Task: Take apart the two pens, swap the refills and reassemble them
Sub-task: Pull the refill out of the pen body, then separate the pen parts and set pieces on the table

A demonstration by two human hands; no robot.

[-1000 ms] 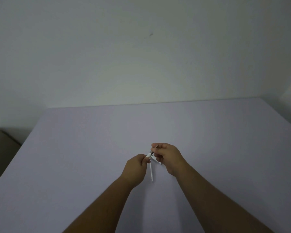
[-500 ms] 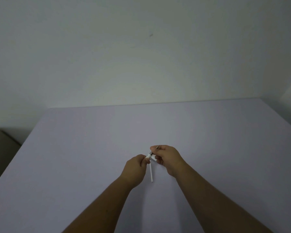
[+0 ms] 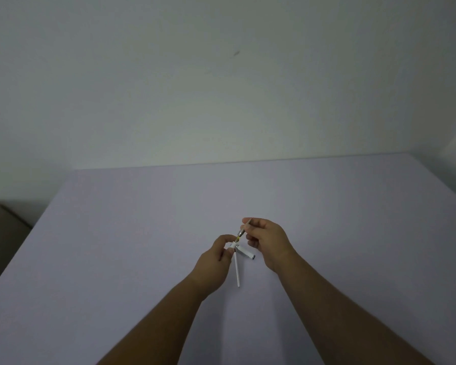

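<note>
Over the table, we pinch the white barrel at its mouth with our left hand while our right hand nips the thin, light, bendable-looking refill, best gripped near its tip.

The table lies bare to the left, right and far side of my hands, open for a pass up to the wall at its far edge. Between my left hand and right hand the gap is narrow, crossed by the refill, the short white pen piece and the white barrel.
</note>
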